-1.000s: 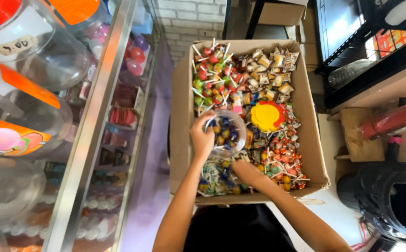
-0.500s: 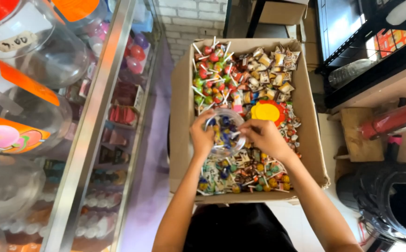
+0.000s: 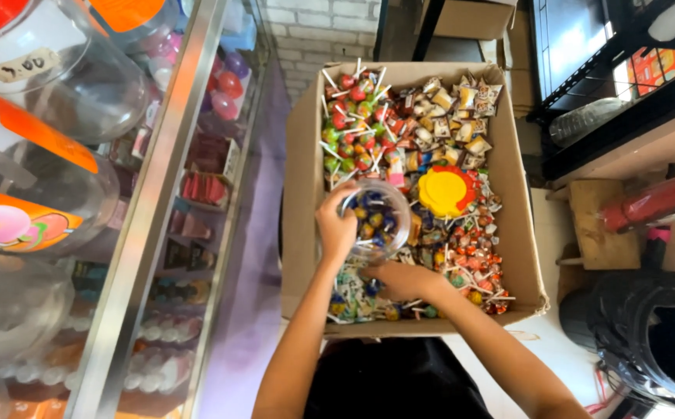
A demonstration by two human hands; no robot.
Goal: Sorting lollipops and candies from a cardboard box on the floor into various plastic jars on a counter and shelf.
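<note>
Clear round plastic candy jar (image 3: 376, 219) over brown cardboard sweets box (image 3: 300, 186) | left hand (image 3: 336, 226) grip closed on its rim | right hand (image 3: 403, 279) below, among sweets (closure unclear), nearer the box's front edge

yellow lid (image 3: 444, 191), brown box (image 3: 302, 194), multicoloured candies (image 3: 461, 256).

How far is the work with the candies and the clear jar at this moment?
Done: the clear jar already holds a layer of wrapped candies, and its yellow lid lies off in the cardboard box. In hand: the left hand grips the jar's rim; the right hand is down among the loose candies below it. Left: the jar looks partly filled, and many lollipops remain in the box.
</note>
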